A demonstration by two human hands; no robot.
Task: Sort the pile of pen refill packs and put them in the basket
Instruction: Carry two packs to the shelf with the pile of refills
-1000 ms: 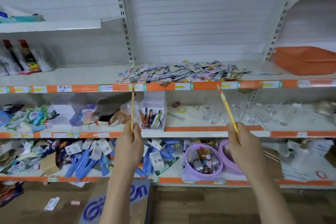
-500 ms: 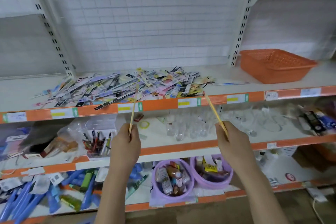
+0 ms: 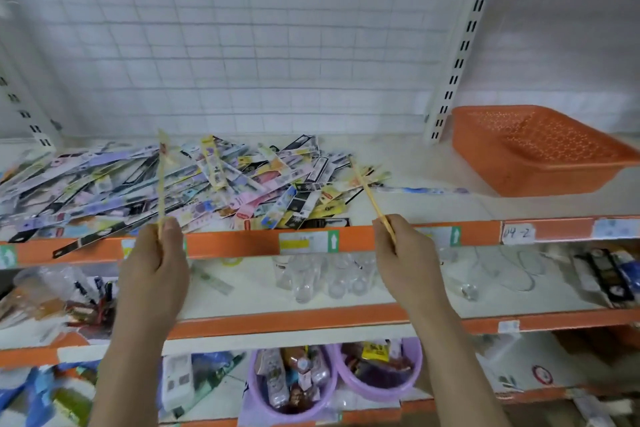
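Refill packs (image 3: 194, 184) are heaped on the top shelf (image 3: 398, 163), the orange basket (image 3: 540, 152) at three o'clock, while one yellow pack is pinched upright in each hand, left (image 3: 154, 274) and right (image 3: 407, 263).

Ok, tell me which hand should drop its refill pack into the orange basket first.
The right hand. It pinches a yellow refill pack and is on the side of the orange basket, which sits at the shelf's right end. The left hand, holding its own pack, would have to cross over the pile.
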